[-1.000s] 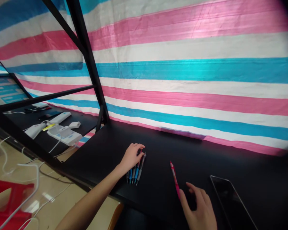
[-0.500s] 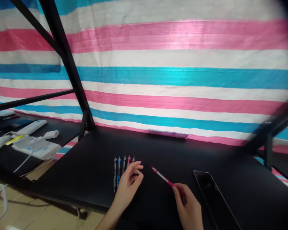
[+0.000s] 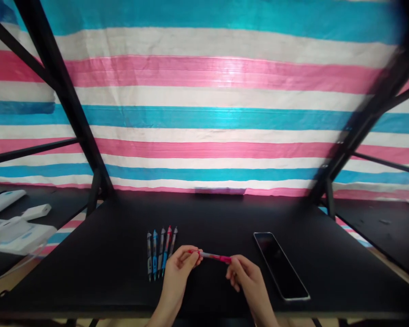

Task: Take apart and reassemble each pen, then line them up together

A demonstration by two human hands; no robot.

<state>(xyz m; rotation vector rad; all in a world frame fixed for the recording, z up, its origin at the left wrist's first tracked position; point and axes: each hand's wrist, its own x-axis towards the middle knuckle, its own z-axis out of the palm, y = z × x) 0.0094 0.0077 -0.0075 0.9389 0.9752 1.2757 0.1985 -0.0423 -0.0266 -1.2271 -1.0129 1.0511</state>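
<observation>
A pen [image 3: 211, 256] with a pink-red end and a clear barrel is held level between my two hands, above the black table. My left hand [image 3: 180, 268] pinches its left tip between thumb and fingers. My right hand [image 3: 247, 274] grips the pink end on the right. Just left of my left hand, several pens [image 3: 154, 252] lie side by side in a row, with grey, blue and red parts; the lower portion of the rightmost one is hidden behind my left hand.
A black smartphone [image 3: 281, 265] lies on the black table [image 3: 211, 218] to the right of my hands. Power strips [image 3: 23, 236] with white cables sit on a surface at the left. Black metal frame bars [image 3: 68, 100] stand on both sides, before a striped sheet [image 3: 204, 118].
My left hand has closed on the pen's tip, where before its fingers were apart. The pen has turned from slanted to nearly level. The view has shifted to the right.
</observation>
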